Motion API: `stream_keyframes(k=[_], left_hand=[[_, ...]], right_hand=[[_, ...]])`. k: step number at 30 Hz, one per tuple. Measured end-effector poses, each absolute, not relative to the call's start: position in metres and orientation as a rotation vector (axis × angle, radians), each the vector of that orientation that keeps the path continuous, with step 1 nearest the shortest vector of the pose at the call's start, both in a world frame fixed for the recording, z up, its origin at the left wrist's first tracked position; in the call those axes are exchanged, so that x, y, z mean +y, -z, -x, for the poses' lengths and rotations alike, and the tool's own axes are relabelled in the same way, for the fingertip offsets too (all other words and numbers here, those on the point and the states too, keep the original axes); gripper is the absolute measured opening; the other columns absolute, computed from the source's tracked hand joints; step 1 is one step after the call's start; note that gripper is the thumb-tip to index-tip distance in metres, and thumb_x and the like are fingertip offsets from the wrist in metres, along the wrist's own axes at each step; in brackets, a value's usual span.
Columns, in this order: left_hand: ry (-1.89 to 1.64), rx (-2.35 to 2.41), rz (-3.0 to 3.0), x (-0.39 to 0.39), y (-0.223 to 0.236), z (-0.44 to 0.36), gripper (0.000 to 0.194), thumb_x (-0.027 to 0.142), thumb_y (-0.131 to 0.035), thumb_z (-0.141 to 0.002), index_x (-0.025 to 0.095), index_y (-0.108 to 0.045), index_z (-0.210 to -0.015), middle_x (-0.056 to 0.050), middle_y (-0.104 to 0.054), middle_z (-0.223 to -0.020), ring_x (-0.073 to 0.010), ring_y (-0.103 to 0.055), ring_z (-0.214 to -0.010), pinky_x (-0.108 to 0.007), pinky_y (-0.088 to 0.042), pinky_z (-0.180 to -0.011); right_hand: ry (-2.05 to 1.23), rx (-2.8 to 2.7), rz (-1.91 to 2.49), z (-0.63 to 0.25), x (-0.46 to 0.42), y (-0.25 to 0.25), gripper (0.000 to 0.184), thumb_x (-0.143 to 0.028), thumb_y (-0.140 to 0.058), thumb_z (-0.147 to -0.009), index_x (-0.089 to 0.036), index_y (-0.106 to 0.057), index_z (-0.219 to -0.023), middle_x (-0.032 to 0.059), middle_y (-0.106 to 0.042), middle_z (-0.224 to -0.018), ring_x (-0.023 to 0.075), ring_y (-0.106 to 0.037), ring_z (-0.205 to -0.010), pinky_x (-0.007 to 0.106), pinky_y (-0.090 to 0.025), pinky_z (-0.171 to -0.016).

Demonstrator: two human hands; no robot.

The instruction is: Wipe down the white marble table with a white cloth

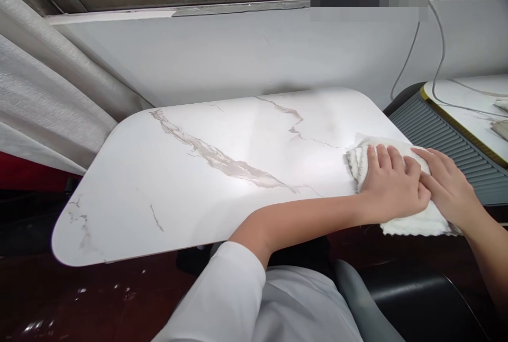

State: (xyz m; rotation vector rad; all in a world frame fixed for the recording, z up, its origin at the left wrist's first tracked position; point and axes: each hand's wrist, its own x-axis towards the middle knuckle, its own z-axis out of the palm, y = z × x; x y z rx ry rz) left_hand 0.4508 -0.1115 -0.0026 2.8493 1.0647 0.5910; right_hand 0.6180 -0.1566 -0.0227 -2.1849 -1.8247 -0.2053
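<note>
A white marble-patterned tabletop (206,172) with grey veins fills the middle of the head view. At its right front corner lies a folded white towel (420,220). My left hand (391,183) lies flat on the towel, fingers stretched out together and pointing away from me. My right hand (446,186) rests flat on the same towel just to the right, its fingers overlapping the back of my left hand. Part of the towel hangs over the table's front edge. I wear white sleeves.
A pale wall (254,51) runs behind the table, with a grey curtain (43,93) at the left. To the right stand a ribbed grey seat back (448,141) and another marble table (472,109) with cables. Dark glossy floor (99,299) lies below.
</note>
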Motion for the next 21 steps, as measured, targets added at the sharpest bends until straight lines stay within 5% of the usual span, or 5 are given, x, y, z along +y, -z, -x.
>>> stream_keyframes(k=[7, 13, 21], left_hand=[[-0.636, 1.084, -2.807, -0.094, 0.002, -0.459, 0.056, 0.034, -0.031, -0.092, 0.008, -0.054, -0.137, -0.018, -0.051, -0.146, -0.0384, -0.042, -0.138, -0.054, -0.027, -0.119], [-0.562, 1.165, -2.756, -0.061, 0.001, -0.469, 0.057, 0.035, -0.031, -0.094, 0.009, -0.049, -0.142, -0.016, -0.049, -0.148, -0.0371, -0.037, -0.141, -0.054, -0.020, -0.121], [-0.570, 1.287, -2.703, 0.007, 0.001, -0.476, 0.052, 0.033, -0.030, -0.095, 0.012, -0.048, -0.139, -0.016, -0.049, -0.146, -0.0341, -0.036, -0.140, -0.055, -0.018, -0.120]], right_hand=[[-0.096, -1.638, 2.334, -0.609, -0.128, 0.001, 0.051, -0.052, -0.028, -0.088, -0.038, -0.047, -0.134, 0.0085, -0.047, -0.144, 0.0309, -0.043, -0.138, 0.054, -0.038, -0.113], [-0.125, -1.717, 2.319, -0.612, -0.086, -0.006, 0.055, -0.046, -0.028, -0.087, -0.028, -0.048, -0.135, 0.0101, -0.051, -0.142, 0.0301, -0.040, -0.140, 0.054, -0.038, -0.112], [-0.169, -1.689, 2.330, -0.610, -0.012, -0.010, 0.055, -0.045, -0.032, -0.089, -0.032, -0.046, -0.140, 0.0072, -0.046, -0.147, 0.0320, -0.045, -0.135, 0.057, -0.038, -0.110]])
